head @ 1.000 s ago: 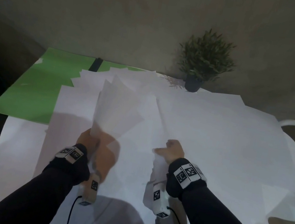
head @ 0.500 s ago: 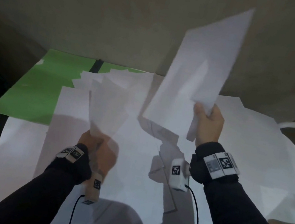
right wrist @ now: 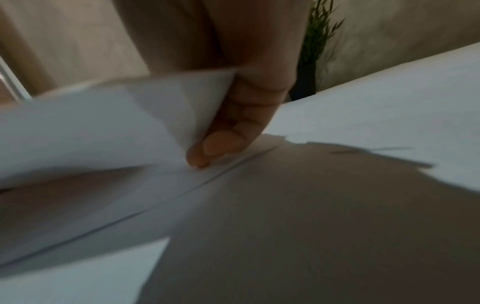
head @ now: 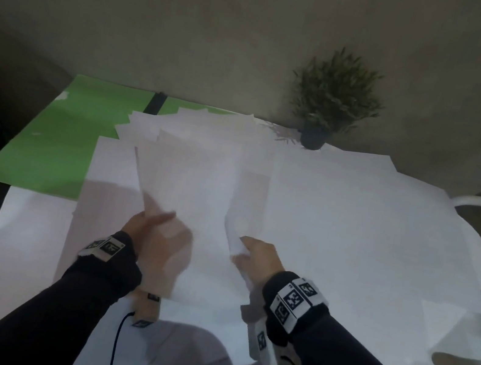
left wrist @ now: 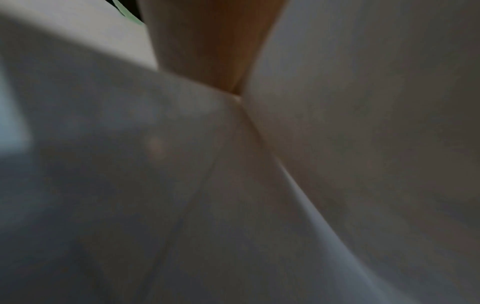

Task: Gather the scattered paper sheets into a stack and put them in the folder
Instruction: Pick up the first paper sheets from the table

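Both hands are busy with paper over the near middle of the surface. The left hand grips the lower corner of a gathered bunch of sheets, thumb on top and fingers showing dimly through the paper from below; the bunch tilts up and away from the person. The right hand pinches the curled near corner of a single sheet just right of that bunch; in the right wrist view the thumb presses the folded edge of that sheet down against paper lying beneath. The left wrist view is filled with blurred paper and gives little else.

More loose white sheets lie overlapping across most of the round white surface, reaching its far and right edges. An open green folder lies flat at the far left, partly under the sheets. A small potted plant stands at the far edge by the wall.
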Motion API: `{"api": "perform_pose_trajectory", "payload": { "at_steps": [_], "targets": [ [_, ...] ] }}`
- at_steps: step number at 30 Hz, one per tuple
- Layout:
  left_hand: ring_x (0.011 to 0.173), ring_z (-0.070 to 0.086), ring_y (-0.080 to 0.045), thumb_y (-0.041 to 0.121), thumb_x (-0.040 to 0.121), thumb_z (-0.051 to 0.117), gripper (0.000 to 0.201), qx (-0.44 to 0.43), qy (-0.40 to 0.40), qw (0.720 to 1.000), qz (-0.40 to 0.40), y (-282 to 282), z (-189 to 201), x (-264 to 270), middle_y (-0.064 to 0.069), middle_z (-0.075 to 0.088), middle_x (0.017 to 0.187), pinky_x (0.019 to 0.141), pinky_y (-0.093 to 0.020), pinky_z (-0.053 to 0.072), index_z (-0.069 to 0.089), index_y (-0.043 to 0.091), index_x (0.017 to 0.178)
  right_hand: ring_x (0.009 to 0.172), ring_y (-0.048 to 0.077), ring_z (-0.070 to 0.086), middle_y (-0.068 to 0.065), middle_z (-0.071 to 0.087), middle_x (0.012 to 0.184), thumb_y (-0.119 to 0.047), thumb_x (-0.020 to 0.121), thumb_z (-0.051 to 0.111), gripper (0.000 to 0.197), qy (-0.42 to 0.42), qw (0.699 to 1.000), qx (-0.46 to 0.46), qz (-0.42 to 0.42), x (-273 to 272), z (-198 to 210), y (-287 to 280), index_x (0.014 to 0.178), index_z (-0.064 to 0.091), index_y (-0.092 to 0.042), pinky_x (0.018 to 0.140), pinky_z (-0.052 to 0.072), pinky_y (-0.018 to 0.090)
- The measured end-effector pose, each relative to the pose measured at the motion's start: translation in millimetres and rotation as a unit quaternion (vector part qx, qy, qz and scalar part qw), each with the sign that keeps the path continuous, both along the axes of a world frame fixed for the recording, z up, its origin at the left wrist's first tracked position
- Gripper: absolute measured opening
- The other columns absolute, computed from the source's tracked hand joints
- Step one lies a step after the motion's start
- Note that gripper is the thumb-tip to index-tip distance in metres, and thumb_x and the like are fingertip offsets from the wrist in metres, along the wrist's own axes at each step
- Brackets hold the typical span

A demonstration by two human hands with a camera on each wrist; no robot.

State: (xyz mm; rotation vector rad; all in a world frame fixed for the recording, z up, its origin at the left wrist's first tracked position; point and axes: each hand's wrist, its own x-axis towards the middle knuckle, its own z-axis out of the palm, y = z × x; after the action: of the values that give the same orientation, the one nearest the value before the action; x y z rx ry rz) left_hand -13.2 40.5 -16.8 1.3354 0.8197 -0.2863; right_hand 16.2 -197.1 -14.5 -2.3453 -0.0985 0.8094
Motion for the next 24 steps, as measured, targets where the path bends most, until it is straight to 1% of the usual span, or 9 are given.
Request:
{"api": "perform_pose_trajectory", "payload": {
  "at_steps": [1, 2, 4, 6, 9, 14, 18, 22, 24],
  "targets": [
    [0.095, 0.063, -0.040, 0.015, 0.088, 0.062, 0.012, 0.082, 0.018, 0.996, -0.031, 2, -3, 0, -0.016, 0.065, 0.090, 0.086, -0.047, 0.051, 0.060, 0.005, 0.092, 0.095, 0.018, 0.054, 0.000, 0.056, 0.103, -0.032, 0.088, 0.060, 0.038, 0.008, 1.000, 0.004, 0.018, 2, 0, -3, 0.120, 0.058, -0.013, 0.071, 0.039, 0.020],
    [0.102, 0.061, -0.042, 0.008, 0.084, 0.064, 0.010, 0.141, 0.028, 0.988, -0.049, 7, -8, 0, -0.019, 0.065, 0.097, 0.092, -0.051, 0.048, 0.060, 0.005, 0.093, 0.092, 0.015, 0.052, -0.002, 0.055, 0.099, -0.040, 0.086, 0.063, 0.040, 0.005, 1.000, 0.018, 0.009, 6, 2, -7, 0.115, 0.060, -0.012, 0.072, 0.037, 0.021],
    [0.104, 0.059, -0.042, 0.004, 0.079, 0.067, 0.029, 0.180, 0.043, 0.981, -0.051, 16, -7, -1, -0.023, 0.064, 0.108, 0.096, -0.054, 0.046, 0.059, 0.001, 0.107, 0.096, 0.016, 0.057, -0.001, 0.063, 0.105, -0.043, 0.085, 0.063, 0.037, -0.041, 0.996, 0.038, -0.076, 17, 6, -20, 0.109, 0.065, -0.015, 0.078, 0.039, 0.020],
    [0.099, 0.059, -0.037, 0.005, 0.081, 0.065, 0.035, 0.232, 0.057, 0.970, -0.045, 28, -5, -4, -0.023, 0.063, 0.110, 0.093, -0.045, 0.047, 0.057, -0.002, 0.114, 0.111, 0.022, 0.054, 0.003, 0.059, 0.123, -0.041, 0.086, 0.058, 0.038, -0.108, 0.979, -0.077, -0.153, 30, 7, -37, 0.117, 0.062, -0.019, 0.089, 0.042, 0.025],
    [0.100, 0.056, -0.037, 0.004, 0.084, 0.060, 0.034, 0.320, 0.087, 0.941, -0.067, 44, -2, -12, -0.029, 0.060, 0.114, 0.086, -0.037, 0.041, 0.055, -0.009, 0.114, 0.117, 0.029, 0.038, 0.008, 0.047, 0.126, -0.046, 0.083, 0.050, 0.043, -0.111, 0.956, -0.228, -0.151, 37, 1, -48, 0.114, 0.053, -0.016, 0.096, 0.038, 0.041],
    [0.101, 0.054, -0.037, 0.000, 0.085, 0.058, 0.035, 0.301, 0.078, 0.947, -0.077, 30, 2, -12, -0.029, 0.058, 0.117, 0.084, -0.037, 0.039, 0.053, -0.010, 0.118, 0.133, 0.036, 0.024, 0.012, 0.029, 0.145, -0.059, 0.081, 0.041, 0.070, -0.071, 0.974, -0.209, -0.053, 23, -20, -4, 0.131, 0.043, -0.010, 0.107, 0.030, 0.050],
    [0.109, 0.055, -0.040, -0.001, 0.084, 0.057, 0.037, 0.274, 0.067, 0.956, -0.085, 20, -2, -9, -0.027, 0.059, 0.119, 0.093, -0.042, 0.042, 0.053, -0.005, 0.121, 0.124, 0.034, 0.028, 0.009, 0.034, 0.133, -0.052, 0.087, 0.044, 0.052, -0.080, 0.985, -0.152, 0.034, 11, -16, 25, 0.120, 0.048, -0.013, 0.103, 0.032, 0.042],
    [0.100, 0.055, -0.035, -0.002, 0.083, 0.056, 0.039, 0.247, 0.057, 0.966, -0.056, 19, -6, -11, -0.025, 0.060, 0.118, 0.092, -0.042, 0.043, 0.053, -0.002, 0.122, 0.122, 0.028, 0.038, 0.003, 0.045, 0.127, -0.029, 0.089, 0.051, 0.034, -0.118, 0.988, -0.102, -0.006, 11, -15, 21, 0.121, 0.051, -0.016, 0.096, 0.034, 0.031],
    [0.096, 0.053, -0.033, -0.003, 0.083, 0.056, 0.040, 0.227, 0.052, 0.971, -0.046, 17, -5, -13, -0.022, 0.060, 0.113, 0.088, -0.040, 0.042, 0.053, -0.001, 0.123, 0.120, 0.025, 0.048, 0.005, 0.051, 0.129, -0.014, 0.090, 0.051, 0.039, -0.080, 0.994, -0.027, -0.072, 14, -13, 13, 0.129, 0.049, -0.016, 0.095, 0.040, 0.028]
  ]
}}
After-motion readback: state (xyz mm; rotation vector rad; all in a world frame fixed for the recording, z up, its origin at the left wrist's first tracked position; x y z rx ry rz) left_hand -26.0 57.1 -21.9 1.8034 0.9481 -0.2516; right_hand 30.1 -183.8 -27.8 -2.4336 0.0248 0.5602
